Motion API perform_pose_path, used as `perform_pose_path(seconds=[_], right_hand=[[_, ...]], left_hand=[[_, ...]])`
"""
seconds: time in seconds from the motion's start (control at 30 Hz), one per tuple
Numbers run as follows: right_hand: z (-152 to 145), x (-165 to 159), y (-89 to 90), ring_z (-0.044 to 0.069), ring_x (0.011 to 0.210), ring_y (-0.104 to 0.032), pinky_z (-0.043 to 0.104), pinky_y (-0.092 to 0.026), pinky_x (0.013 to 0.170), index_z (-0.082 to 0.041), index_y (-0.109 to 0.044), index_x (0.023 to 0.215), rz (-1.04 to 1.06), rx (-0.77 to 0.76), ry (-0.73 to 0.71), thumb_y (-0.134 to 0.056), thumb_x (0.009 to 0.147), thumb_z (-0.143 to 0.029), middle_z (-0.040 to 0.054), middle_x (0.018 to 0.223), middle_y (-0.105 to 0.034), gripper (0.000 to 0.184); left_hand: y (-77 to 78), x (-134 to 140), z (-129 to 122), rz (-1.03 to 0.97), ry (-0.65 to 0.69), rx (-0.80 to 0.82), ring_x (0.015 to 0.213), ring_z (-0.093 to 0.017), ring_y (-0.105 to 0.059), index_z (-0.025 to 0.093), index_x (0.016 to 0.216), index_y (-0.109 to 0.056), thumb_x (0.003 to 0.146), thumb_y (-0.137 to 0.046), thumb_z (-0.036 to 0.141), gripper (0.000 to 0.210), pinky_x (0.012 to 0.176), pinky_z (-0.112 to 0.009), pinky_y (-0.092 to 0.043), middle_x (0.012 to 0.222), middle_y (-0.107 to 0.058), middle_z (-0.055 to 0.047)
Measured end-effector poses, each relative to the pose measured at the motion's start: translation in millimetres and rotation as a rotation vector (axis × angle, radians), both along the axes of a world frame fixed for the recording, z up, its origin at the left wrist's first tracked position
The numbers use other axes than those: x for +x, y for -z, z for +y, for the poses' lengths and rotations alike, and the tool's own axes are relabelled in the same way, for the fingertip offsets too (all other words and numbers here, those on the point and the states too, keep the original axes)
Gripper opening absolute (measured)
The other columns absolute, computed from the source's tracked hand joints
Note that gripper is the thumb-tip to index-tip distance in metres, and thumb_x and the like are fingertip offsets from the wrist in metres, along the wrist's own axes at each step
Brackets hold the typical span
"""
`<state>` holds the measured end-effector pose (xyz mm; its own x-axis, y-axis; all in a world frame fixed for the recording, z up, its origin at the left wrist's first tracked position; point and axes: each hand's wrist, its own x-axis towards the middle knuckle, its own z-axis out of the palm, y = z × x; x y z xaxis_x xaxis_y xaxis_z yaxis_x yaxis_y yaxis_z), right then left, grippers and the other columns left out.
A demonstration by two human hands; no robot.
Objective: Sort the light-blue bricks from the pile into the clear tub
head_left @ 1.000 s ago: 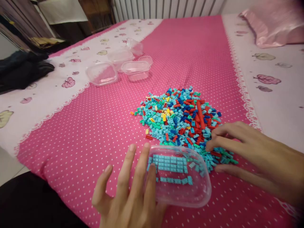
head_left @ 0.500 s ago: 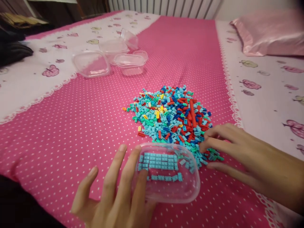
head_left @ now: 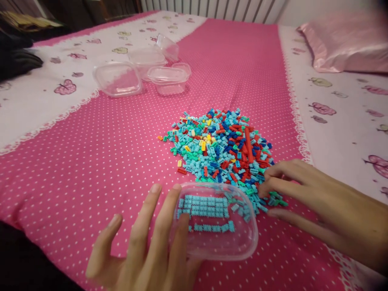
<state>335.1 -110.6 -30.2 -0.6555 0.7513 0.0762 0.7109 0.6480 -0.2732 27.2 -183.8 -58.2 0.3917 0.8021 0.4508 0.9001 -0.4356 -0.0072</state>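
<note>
My left hand [head_left: 148, 246] grips the left end of a clear plastic container [head_left: 224, 248], its index finger over the rim and the thumb by the near wall; the other fingers are spread. Inside, light-blue toy bricks [head_left: 209, 207] lie in a neat block, with a separate row nearer me and a few loose ones at the right. My right hand [head_left: 294, 190] is at the right edge of a pile of small toy bricks [head_left: 218, 149], in light blue, green, red, dark blue and yellow. Its thumb and index finger are apart, with no brick visible between them.
Several clear plastic containers [head_left: 119, 81] stand farther back on the left. Beneath everything is a pink dotted bedspread [head_left: 91, 153]. A pink satin pillow [head_left: 348, 44] lies at the far right, and dark cloth [head_left: 18, 60] at the far left.
The view has shifted slightly. Both hands keep nearly the same pose, the left at the container and the right at the pile's edge; no brick has visibly moved.
</note>
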Motion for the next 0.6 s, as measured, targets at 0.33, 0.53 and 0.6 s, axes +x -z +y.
perform_pose_path(seconds=[0.33, 0.53, 0.6], right_hand=[[-0.1, 0.1, 1.3, 0.020, 0.090, -0.062, 0.032, -0.056, 0.070, -0.032, -0.057, 0.106, -0.022, 0.009, -0.011, -0.054, 0.102, -0.032, 0.0026, 0.102, -0.065, 0.005], [-0.2, 2.4, 1.0, 0.019, 0.088, -0.063, 0.031, -0.057, 0.069, -0.032, -0.058, 0.107, -0.040, 0.012, -0.013, -0.056, 0.102, -0.031, 0.0031, 0.102, -0.066, 0.005], [0.7, 3.3, 0.3, 0.019, 0.090, -0.063, 0.031, -0.057, 0.069, -0.033, -0.058, 0.108, -0.049, -0.009, -0.020, -0.057, 0.102, -0.032, 0.0031, 0.103, -0.067, 0.007]], left_hand=[[2.7, 2.2, -4.4, 0.004, -0.048, 0.000, 0.162, -0.022, -0.023, 0.018, 0.124, -0.068, 0.101, -0.059, 0.038, 0.032, 0.135, -0.045, 0.000, 0.161, -0.048, -0.007], [3.4, 2.0, -5.0, 0.001, -0.037, -0.011, 0.156, -0.029, -0.035, 0.016, 0.125, -0.068, 0.100, -0.060, 0.039, 0.034, 0.134, -0.053, -0.004, 0.162, -0.048, -0.008], [3.2, 0.6, -4.9, 0.001, -0.030, -0.009, 0.159, -0.026, -0.028, 0.016, 0.124, -0.068, 0.099, -0.062, 0.037, 0.033, 0.135, -0.048, 0.000, 0.165, -0.043, -0.007]])
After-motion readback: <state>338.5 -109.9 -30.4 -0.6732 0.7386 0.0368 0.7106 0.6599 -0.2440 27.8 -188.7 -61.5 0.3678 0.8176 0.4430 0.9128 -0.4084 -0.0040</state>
